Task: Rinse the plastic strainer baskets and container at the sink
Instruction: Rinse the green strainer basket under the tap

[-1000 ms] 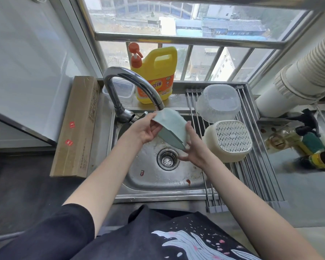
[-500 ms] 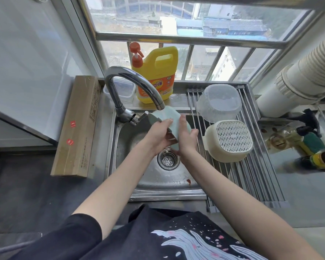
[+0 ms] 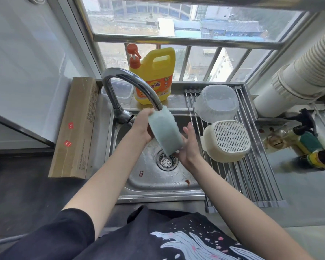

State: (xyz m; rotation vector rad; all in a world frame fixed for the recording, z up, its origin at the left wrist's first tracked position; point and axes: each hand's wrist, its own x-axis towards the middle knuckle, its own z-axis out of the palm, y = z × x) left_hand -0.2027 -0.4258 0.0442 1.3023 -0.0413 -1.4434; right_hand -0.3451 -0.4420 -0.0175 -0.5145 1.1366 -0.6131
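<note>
A pale green plastic container (image 3: 165, 131) is held tilted over the steel sink (image 3: 154, 177), its upper end touching the spout of the chrome faucet (image 3: 128, 85) and its lower end pointing down toward the round drain strainer (image 3: 167, 161). The left hand (image 3: 143, 126) grips the container from its 9 o'clock side, fingers wrapped behind it and mostly hidden. The right hand (image 3: 189, 145) supports it from the 3 o'clock side; the palm presses against the lower corner and the fingers stand fairly straight and spread, so this hand looks wide rather than curled round the piece. Whether water is running from the spout I cannot tell.

At 3 o'clock from the sink a roll-up steel drying rack (image 3: 251, 175) spans the basin edge. On it a cream strainer basket (image 3: 226, 140) lies upside down, its perforated bottom facing up. Just beyond it, toward 12 o'clock and touching or nearly touching, a translucent white bowl-shaped container (image 3: 217, 104) sits tipped toward the camera.

Behind the faucet, at 12 o'clock, a yellow detergent jug (image 3: 156, 76) with an orange pump stands on the sink ledge below the window, and a clear lidded box (image 3: 118, 91) sits beside it at its 9 o'clock. A long brown cardboard box (image 3: 73, 128) lies on the worktop (image 3: 17, 184) at 9 o'clock from the sink. At far 3 o'clock a few bottles (image 3: 308, 139) lie blurred beneath a ribbed white duct (image 3: 298, 77).
</note>
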